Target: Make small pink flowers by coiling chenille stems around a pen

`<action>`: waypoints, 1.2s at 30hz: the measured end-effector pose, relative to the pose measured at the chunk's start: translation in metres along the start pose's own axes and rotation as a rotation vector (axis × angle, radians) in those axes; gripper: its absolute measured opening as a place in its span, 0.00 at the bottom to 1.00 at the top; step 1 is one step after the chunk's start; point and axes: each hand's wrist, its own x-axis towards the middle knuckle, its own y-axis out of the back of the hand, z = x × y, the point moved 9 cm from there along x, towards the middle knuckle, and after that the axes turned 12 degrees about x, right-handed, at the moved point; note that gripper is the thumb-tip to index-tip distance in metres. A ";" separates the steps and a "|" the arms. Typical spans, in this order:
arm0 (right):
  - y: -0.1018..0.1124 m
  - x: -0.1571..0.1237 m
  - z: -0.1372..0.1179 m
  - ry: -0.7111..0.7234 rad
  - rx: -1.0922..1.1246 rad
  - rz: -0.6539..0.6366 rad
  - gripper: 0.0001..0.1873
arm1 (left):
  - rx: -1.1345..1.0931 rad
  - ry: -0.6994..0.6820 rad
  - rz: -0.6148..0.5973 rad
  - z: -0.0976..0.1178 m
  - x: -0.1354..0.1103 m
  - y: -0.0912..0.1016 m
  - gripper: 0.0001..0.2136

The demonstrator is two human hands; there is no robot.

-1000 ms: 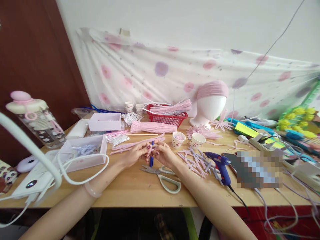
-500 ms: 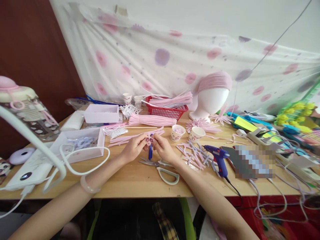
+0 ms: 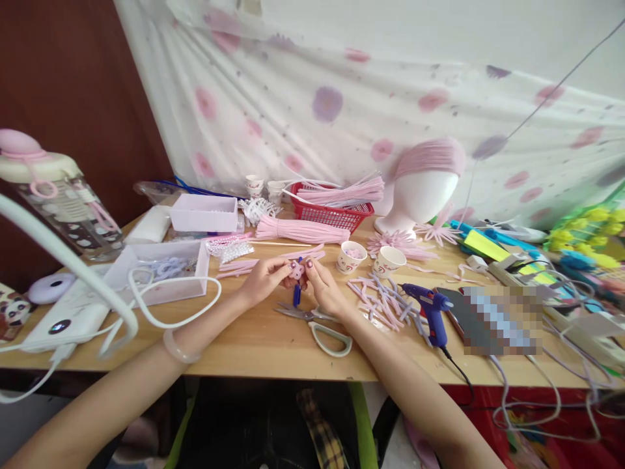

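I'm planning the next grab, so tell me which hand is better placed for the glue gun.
Probably the right hand: it is nearer the glue gun, which lies off to the right. The left hand is farther, with the right forearm between. Both hands hold the pink piece.

A pink-lidded bottle (image 3: 68,210) beyond a white power bank (image 3: 75,314), a flower-print sheet (image 3: 278,111) along the wall (image 3: 469,29).
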 end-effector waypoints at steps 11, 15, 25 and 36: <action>-0.008 0.001 0.003 -0.012 0.047 -0.052 0.16 | 0.163 -0.113 0.049 0.006 -0.002 0.002 0.12; -0.009 0.000 0.004 -0.070 0.246 -0.009 0.19 | 0.125 -0.121 -0.019 0.011 -0.005 -0.007 0.12; -0.009 0.002 0.012 -0.197 0.435 0.039 0.21 | 0.358 -0.236 -0.029 0.030 -0.009 -0.006 0.10; 0.000 0.001 0.001 -0.110 0.206 0.123 0.29 | 0.258 -0.252 -0.050 0.031 -0.012 -0.011 0.10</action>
